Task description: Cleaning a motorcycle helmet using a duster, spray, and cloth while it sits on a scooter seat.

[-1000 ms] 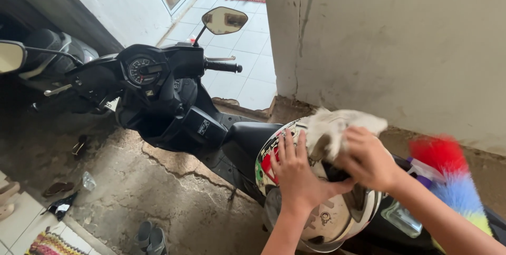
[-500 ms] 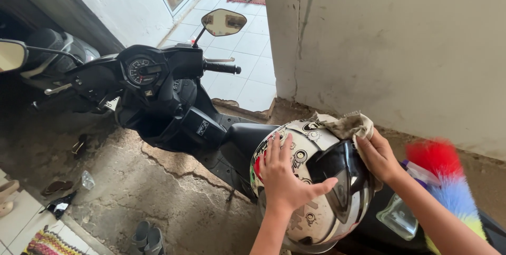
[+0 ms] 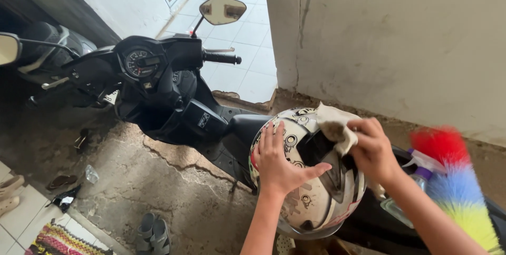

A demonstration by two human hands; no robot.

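Note:
A white patterned helmet point(image 3: 311, 202) with a dark visor rests on the seat of a black scooter point(image 3: 168, 97). My left hand point(image 3: 279, 162) lies flat on the helmet's left side, fingers spread, steadying it. My right hand point(image 3: 371, 149) is closed on a dirty beige cloth point(image 3: 332, 123) and presses it against the top of the dark visor. Both forearms come in from the bottom of the view.
A red, blue and yellow feather duster point(image 3: 456, 181) and a small clear spray bottle point(image 3: 408, 191) lie on the seat to the right. A stained white wall point(image 3: 395, 44) stands behind. Sandals point(image 3: 153, 231) and a woven mat point(image 3: 55, 242) lie on the cracked concrete floor.
My right hand with the cloth has slid from the helmet's upper right edge down onto the visor. The left hand has stayed on the helmet's left side.

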